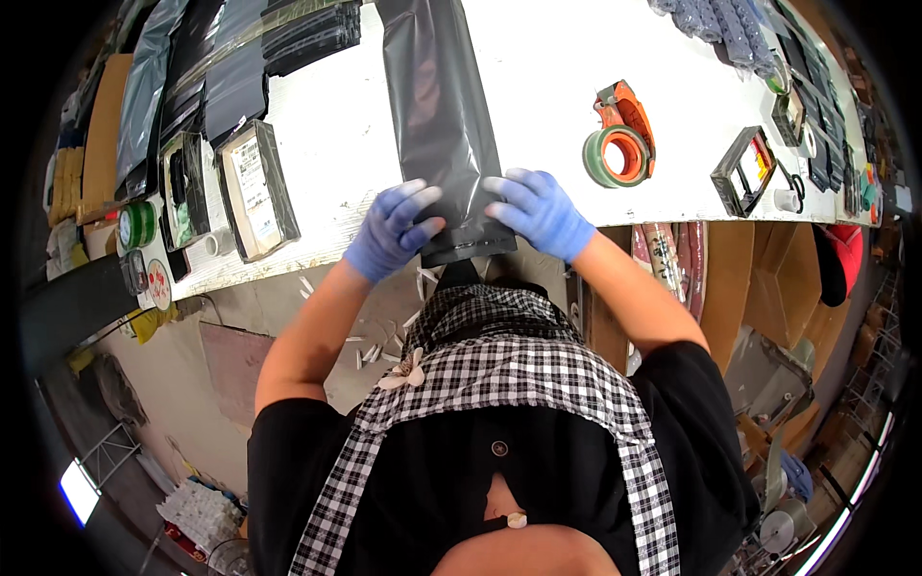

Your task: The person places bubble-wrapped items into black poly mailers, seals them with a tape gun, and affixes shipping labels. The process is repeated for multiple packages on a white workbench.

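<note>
A long, glossy black plastic bag (444, 115) lies on the white table, running away from me, its near end overhanging the table's front edge. My left hand (392, 228), in a blue glove with pale fingertips, rests on the bag's left side, fingers and thumb apart. On the opposite side, my right hand (545, 213), gloved alike, lays its outstretched fingertips on the bag's right edge. Both hands are open and neither is wrapped round anything. To the right of my right hand lies an orange tape dispenser (622, 134) with a green-edged tape roll.
Stacks of black bags (307, 38) lie at the far left. Nearer stand black-framed boxes (257, 190) and a green tape roll (136, 226). At right are another framed box (744, 173), scissors (795, 186) and bubble wrap (715, 29). Cardboard boxes (764, 278) stand below the table; white scraps litter the floor.
</note>
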`<action>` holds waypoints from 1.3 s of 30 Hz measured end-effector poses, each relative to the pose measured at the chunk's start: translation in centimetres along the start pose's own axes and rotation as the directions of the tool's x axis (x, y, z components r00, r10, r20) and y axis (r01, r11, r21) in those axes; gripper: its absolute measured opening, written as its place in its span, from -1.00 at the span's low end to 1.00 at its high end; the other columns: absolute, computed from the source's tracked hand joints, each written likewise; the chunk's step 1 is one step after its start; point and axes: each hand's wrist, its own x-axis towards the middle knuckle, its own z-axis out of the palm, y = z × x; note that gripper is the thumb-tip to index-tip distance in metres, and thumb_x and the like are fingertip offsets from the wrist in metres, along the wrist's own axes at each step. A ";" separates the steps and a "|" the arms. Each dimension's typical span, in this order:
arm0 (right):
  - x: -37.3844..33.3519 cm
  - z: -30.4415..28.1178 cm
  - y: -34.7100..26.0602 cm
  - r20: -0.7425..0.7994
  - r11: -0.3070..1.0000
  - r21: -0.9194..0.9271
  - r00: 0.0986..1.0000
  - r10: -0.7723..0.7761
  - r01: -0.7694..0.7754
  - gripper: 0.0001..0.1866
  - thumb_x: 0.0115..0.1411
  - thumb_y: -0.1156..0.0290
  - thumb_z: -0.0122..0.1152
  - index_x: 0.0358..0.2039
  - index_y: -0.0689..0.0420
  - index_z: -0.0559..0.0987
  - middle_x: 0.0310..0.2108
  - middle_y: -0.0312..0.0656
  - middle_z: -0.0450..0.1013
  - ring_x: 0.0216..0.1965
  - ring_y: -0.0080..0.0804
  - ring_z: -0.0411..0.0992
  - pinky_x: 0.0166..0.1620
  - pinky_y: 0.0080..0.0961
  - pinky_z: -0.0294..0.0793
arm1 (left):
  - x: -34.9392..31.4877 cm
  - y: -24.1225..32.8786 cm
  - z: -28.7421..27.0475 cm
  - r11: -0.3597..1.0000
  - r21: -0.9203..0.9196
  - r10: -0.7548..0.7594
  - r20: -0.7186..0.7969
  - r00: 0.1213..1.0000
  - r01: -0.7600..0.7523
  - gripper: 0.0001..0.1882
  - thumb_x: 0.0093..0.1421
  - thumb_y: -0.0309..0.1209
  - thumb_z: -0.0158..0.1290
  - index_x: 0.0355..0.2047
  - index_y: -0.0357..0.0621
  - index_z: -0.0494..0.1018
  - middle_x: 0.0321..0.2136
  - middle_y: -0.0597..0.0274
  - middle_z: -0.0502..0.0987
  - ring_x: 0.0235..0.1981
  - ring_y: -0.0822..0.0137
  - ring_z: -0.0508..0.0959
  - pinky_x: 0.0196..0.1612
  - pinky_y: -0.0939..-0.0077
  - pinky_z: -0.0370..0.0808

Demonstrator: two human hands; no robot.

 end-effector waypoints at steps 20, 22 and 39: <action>-4.8 3.6 -8.4 0.330 -0.091 0.531 0.107 0.938 -0.843 -0.72 0.24 0.25 0.27 -0.45 0.20 0.49 -0.69 -0.38 0.30 -0.61 -0.64 0.22 -0.52 -0.56 0.30 | -4.5 12.6 4.1 -0.532 -0.488 -0.819 0.502 -0.276 0.692 -0.72 0.29 -0.27 0.13 -0.51 -0.15 0.47 -0.64 0.49 0.35 -0.61 0.58 0.23 -0.53 0.60 0.27; -4.7 3.4 -8.5 0.158 0.094 0.475 0.190 0.969 -0.875 -0.75 0.18 0.33 0.30 -0.23 0.20 0.50 -0.44 -0.17 0.43 -0.40 -0.40 0.38 -0.28 -0.44 0.40 | -5.1 12.7 3.6 -0.571 -0.558 -0.799 0.546 -0.252 0.602 -0.76 0.32 -0.30 0.07 -0.46 -0.14 0.47 -0.58 0.45 0.41 -0.59 0.58 0.29 -0.50 0.59 0.32; 0.9 3.4 -10.0 0.245 0.827 0.244 0.857 0.453 -0.507 -0.18 0.16 0.33 0.25 0.38 0.13 0.09 0.38 0.40 -0.36 0.39 0.46 -0.33 0.34 0.16 -0.06 | -3.3 7.8 -5.2 0.668 -0.029 -0.741 0.068 0.669 0.743 -0.48 0.20 -0.31 0.03 0.09 -0.43 0.37 0.15 -0.26 0.34 0.25 -0.12 0.31 0.30 0.17 0.24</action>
